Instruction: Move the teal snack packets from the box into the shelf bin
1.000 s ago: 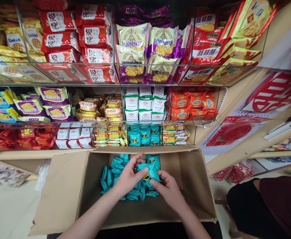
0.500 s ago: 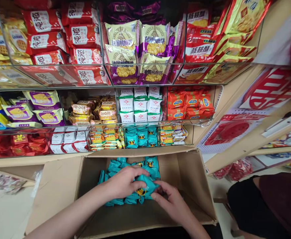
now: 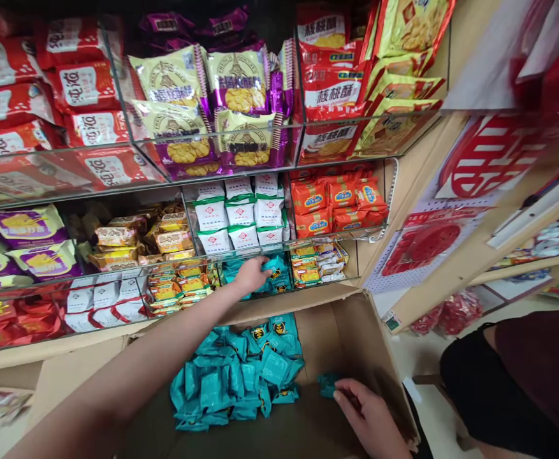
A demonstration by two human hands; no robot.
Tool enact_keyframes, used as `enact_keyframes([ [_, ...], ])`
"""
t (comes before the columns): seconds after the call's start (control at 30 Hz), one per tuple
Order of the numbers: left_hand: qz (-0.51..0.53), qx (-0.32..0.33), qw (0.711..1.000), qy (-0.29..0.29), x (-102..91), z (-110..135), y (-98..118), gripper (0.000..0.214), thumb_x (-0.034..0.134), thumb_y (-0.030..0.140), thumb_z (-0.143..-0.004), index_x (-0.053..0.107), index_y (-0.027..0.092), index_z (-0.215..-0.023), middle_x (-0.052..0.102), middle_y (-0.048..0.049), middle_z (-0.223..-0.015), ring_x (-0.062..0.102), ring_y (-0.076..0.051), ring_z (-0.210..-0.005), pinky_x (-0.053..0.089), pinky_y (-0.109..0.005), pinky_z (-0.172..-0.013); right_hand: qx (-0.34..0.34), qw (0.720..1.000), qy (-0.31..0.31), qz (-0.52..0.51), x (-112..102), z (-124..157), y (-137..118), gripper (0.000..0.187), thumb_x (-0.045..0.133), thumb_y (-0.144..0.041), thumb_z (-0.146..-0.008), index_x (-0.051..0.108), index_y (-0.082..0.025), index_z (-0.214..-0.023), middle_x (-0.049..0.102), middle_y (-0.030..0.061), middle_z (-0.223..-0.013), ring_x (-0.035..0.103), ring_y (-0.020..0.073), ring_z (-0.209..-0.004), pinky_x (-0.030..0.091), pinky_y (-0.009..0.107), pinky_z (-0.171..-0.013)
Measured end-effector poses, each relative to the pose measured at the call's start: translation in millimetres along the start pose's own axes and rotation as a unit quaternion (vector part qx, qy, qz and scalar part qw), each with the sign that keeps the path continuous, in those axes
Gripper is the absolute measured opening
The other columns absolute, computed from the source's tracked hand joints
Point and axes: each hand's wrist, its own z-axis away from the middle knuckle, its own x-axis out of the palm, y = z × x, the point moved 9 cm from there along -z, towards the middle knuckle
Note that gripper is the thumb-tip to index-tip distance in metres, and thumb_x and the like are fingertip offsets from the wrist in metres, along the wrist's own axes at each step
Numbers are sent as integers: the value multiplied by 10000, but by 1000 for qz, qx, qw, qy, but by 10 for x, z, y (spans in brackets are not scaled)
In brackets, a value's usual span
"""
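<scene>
My left hand (image 3: 252, 275) reaches over the carton's far edge to the lowest shelf and is closed on a small teal snack packet (image 3: 276, 264). It is at the front of a bin of matching teal packets (image 3: 231, 269), partly covering them. Low at the right, inside the cardboard box (image 3: 336, 319), my right hand (image 3: 368, 414) pinches another teal packet (image 3: 327, 385) between thumb and fingers. A loose heap of teal packets (image 3: 231, 376) lies in the left and middle of the box.
Clear-fronted shelves hold white-and-green packets (image 3: 241, 213), orange-red packets (image 3: 336, 201) and larger biscuit bags (image 3: 248, 83) above. Small yellow-orange packets (image 3: 305, 264) flank the teal bin. At the right, a person in dark clothing (image 3: 508, 376) is close to the box.
My left hand has gone from the heap up to the shelf bin with a packet. My right hand has moved down and right, away from the heap. The view has shifted right.
</scene>
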Motion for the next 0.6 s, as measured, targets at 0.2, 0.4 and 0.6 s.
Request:
enact_keyframes([
  [0.2, -161, 32, 986, -5, 241, -426, 47, 337, 502, 203, -746, 525, 198, -1082, 504, -91, -1186, 412, -260, -1123, 299, -361, -937, -9, 999, -12, 52, 51, -17, -40, 226, 385, -338, -824, 558, -206, -883, 618, 38, -849, 582, 160, -739, 429, 250, -683],
  [0.4, -252, 38, 967, -12, 345, -624, -56, 334, 458, 270, -787, 511, 165, -1099, 489, -110, -1193, 422, -250, -1110, 333, -325, -913, 3, 997, -16, 79, 20, -36, -47, 215, 375, -302, -829, 561, -218, -897, 613, 30, -864, 573, 161, -780, 408, 250, -701],
  [0.6, -306, 52, 951, 2, 491, -537, 33, 470, 427, 242, -796, 350, 143, -1249, 392, -167, -1270, 306, -302, -1192, 221, -448, -963, 19, 995, -49, 82, 76, -38, -15, 211, 394, -294, -816, 570, -208, -893, 617, 33, -857, 576, 157, -762, 406, 250, -702],
])
